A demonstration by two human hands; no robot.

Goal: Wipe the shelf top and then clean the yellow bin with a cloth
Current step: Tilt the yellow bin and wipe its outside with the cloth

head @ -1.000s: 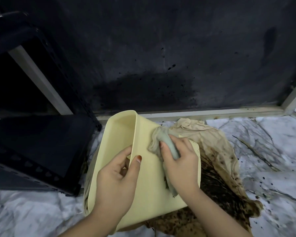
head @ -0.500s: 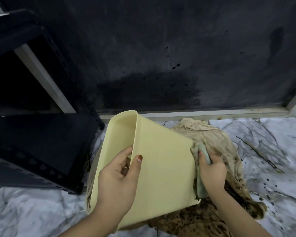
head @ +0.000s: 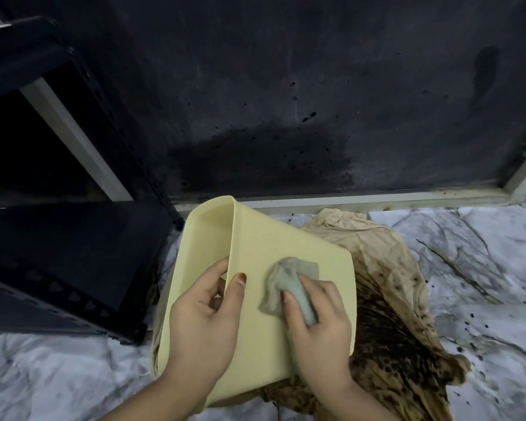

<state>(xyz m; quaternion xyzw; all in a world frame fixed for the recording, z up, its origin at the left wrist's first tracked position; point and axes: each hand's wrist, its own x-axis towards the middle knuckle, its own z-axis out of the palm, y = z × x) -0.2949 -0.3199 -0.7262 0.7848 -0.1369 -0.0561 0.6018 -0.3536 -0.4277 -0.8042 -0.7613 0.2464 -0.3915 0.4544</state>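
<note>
The pale yellow bin lies tilted on its side at the centre, its open mouth facing left. My left hand grips the bin's rim, fingers inside and thumb on the outer wall. My right hand presses a small grey-green cloth flat against the bin's upturned outer wall. The black shelf stands at the left, its top out of view.
A large beige cloth with dark brown stains lies on the marble-patterned floor under and right of the bin. A dark wall with black splatter and a pale baseboard runs behind.
My right hand slid the cloth from the bin's right edge back onto the middle of its outer wall. My left hand kept its grip on the rim.
</note>
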